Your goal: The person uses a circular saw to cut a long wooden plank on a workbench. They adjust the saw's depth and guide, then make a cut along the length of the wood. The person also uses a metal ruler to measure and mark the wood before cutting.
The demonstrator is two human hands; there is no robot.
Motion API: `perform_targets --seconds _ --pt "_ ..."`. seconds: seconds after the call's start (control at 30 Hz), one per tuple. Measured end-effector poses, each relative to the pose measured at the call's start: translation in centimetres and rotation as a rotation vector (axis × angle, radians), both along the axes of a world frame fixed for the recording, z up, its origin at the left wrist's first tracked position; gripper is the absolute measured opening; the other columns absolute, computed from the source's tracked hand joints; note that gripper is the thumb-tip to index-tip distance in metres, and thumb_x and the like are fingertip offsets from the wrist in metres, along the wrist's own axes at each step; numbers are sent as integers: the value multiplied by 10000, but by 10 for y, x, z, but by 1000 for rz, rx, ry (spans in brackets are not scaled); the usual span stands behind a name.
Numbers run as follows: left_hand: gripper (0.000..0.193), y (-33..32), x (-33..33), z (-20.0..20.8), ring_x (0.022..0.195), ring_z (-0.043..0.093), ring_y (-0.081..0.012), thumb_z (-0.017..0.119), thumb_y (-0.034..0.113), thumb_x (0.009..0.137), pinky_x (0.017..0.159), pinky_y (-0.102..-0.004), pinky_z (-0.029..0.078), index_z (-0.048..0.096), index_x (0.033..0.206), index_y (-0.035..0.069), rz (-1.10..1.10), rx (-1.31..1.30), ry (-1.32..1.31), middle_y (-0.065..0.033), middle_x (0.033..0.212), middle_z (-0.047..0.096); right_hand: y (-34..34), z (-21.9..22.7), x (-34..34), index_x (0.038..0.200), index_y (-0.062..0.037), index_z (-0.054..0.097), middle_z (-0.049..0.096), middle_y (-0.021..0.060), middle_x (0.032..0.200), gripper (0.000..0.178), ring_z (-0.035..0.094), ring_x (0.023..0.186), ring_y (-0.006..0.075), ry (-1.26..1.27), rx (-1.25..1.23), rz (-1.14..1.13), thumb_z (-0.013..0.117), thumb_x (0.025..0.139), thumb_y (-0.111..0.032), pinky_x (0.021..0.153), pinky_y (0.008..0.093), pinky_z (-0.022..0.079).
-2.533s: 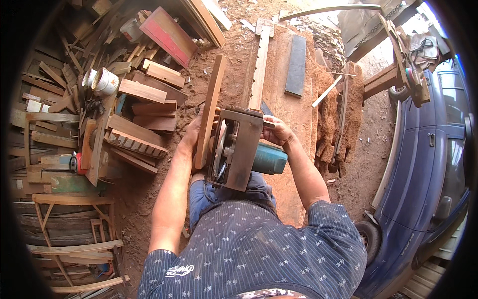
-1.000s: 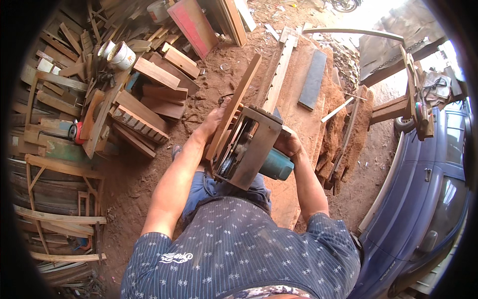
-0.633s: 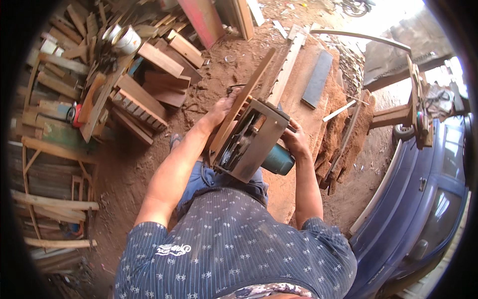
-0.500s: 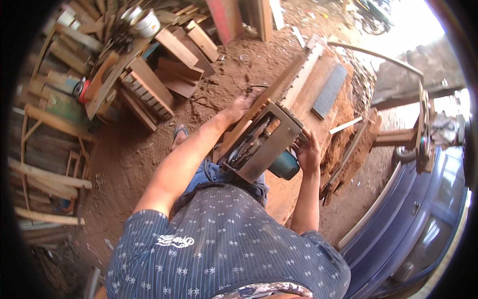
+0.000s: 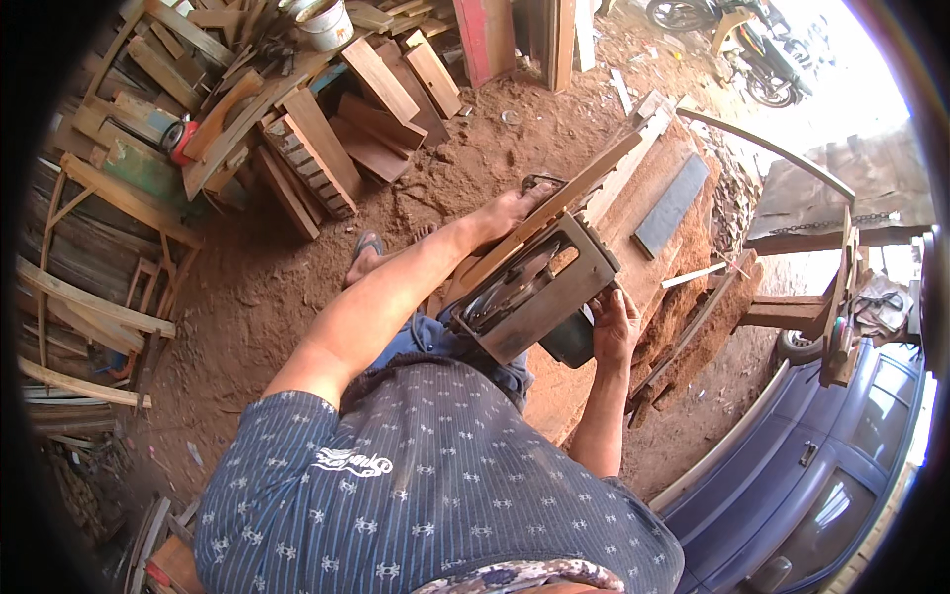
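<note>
In front of my body a circular saw [image 5: 542, 309] lies tilted, its flat metal base plate facing up and its dark teal motor housing underneath on the right. A long narrow wooden board [image 5: 564, 201] runs along the saw's left side, pointing away from me. My left hand [image 5: 507, 214] is closed on the board's left side, some fingers hidden behind it. Near its fingertips shows a dark looped part that I cannot make out. My right hand [image 5: 617, 325] grips the right corner of the saw's base plate, fingers curled round the edge.
Beneath the saw is a sawdust-covered wooden bench [image 5: 633, 213] with a dark flat block [image 5: 671, 206] on it. Stacked timber [image 5: 317, 163] and a white bucket [image 5: 325, 25] lie at the far left. A blue vehicle [image 5: 792, 475] stands at right, a motorcycle [image 5: 767, 59] far right.
The saw has tipped slightly, so less of its motor housing shows. My right hand has shifted down along the plate's edge. The whole view has also swung a little.
</note>
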State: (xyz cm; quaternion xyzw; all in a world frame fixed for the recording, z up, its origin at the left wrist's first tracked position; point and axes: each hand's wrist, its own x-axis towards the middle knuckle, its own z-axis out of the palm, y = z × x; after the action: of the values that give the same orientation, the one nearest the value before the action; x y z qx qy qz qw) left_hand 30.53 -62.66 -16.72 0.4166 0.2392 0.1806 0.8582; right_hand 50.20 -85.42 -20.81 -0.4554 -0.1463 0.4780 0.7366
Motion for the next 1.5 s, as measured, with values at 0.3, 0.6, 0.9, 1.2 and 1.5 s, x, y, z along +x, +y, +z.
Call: perform_targets --seconds 0.3,0.6,0.9,1.2,1.5 --pt "469 4 -2 1 701 621 -46 613 476 983 594 -204 506 681 1206 69 99 48 125 18 883 695 11 20 -16 1093 24 671 718 102 949 197 690 844 176 22 -41 -167 688 949 -109 802 323 579" --pt "473 16 -9 -19 714 698 -164 623 493 960 581 -297 585 666 1143 59 56 10 145 -103 915 720 8 13 -12 1062 32 675 720 116 974 170 704 871 187 57 -10 -142 666 954 -99 830 349 595" --pt "501 -1 -15 11 802 722 -190 615 463 979 663 -344 624 618 1244 38 67 -3 143 -117 942 721 14 14 29 1228 4 596 694 181 1097 402 699 917 242 361 45 247 538 1035 -344 802 406 597" --pt "424 -4 -31 12 925 709 -240 556 371 1014 770 -352 620 598 1252 23 124 -95 63 -153 1066 692 75 -16 22 1303 -54 608 675 37 1016 413 583 730 84 453 15 619 571 1009 -341 636 237 496" --pt "399 -3 -32 23 883 705 -213 601 398 988 719 -346 621 614 1211 67 223 -254 226 -109 1022 690 85 -11 15 1248 -51 647 683 38 1044 378 535 719 97 429 -136 519 582 989 -317 685 259 478"
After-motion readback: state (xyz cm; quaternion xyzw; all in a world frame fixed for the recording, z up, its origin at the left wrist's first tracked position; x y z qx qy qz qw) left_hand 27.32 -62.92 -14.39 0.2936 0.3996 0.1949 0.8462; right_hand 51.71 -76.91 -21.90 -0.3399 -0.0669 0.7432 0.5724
